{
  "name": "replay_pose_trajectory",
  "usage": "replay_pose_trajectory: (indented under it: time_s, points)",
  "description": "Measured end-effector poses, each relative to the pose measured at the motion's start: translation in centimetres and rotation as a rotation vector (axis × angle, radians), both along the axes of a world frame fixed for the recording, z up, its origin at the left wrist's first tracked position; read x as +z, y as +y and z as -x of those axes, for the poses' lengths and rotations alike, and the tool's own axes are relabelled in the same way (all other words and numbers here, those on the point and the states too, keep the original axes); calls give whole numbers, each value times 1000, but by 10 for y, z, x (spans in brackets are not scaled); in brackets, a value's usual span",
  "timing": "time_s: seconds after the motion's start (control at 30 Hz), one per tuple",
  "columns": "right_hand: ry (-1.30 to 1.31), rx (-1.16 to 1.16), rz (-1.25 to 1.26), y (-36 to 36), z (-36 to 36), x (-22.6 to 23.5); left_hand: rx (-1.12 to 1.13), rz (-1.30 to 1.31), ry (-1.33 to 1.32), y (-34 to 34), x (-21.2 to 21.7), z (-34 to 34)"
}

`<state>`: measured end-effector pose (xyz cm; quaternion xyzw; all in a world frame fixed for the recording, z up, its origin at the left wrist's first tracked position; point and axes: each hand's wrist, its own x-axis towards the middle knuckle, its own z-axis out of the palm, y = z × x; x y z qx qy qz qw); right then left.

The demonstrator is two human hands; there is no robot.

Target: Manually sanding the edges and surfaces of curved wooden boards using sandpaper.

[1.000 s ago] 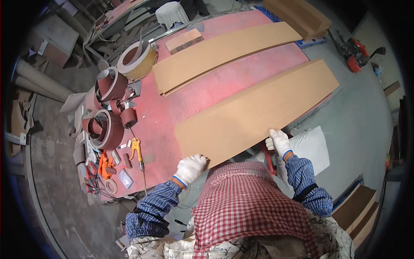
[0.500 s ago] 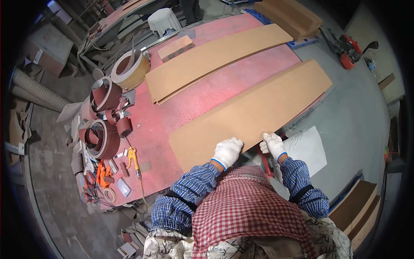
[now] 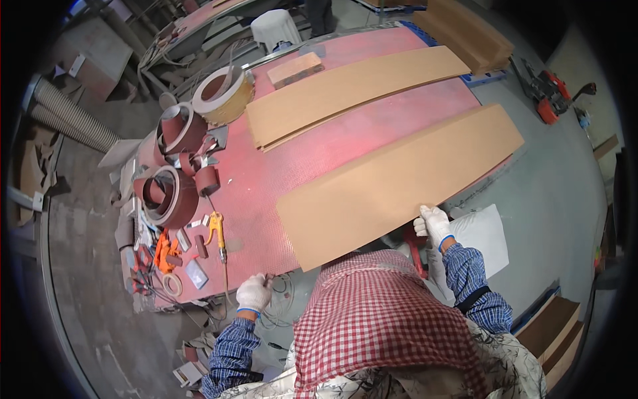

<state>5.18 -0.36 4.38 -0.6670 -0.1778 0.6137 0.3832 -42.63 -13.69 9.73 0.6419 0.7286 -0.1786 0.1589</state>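
Observation:
A long tan board (image 3: pixel 399 179) lies at a slant across the near side of the red-topped table (image 3: pixel 256 226), its near edge reaching past the table. My right hand (image 3: pixel 434 225), in a white glove, is closed on that near edge, thumb on top. Away to the left, my gloved left hand (image 3: pixel 254 292) is beside the table's front edge with its fingers curled together. Whatever it may hold is too small to make out. Closest to it are a coiled pale hose (image 3: pixel 280 296) and a yellow air blow gun (image 3: pixel 216 229) lying on the table.
Another stack of tan boards (image 3: pixel 359 90) lies farther back. Rolls of brown abrasive belt (image 3: pixel 171 196), a roll of tape (image 3: pixel 172 284) and orange-handled tools (image 3: pixel 164 251) crowd the left side. A red pallet jack (image 3: pixel 548 110) stands at far right, a white sheet (image 3: pixel 488 243) nearer.
My left hand has left the board's near edge and moved left and toward me. My right hand keeps its grip. The whole view has shifted slightly.

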Motion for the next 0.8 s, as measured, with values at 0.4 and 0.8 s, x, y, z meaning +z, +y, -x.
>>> replay_pose_trajectory:
  time_s: [0.4,0.8]
  points:
    - [240,-84,-85,-4,-15,-21,871,96,-1199,30,19,-57]
    - [314,-2,-27,-1,-15,-5,701,-49,-1076,39,7,-77]
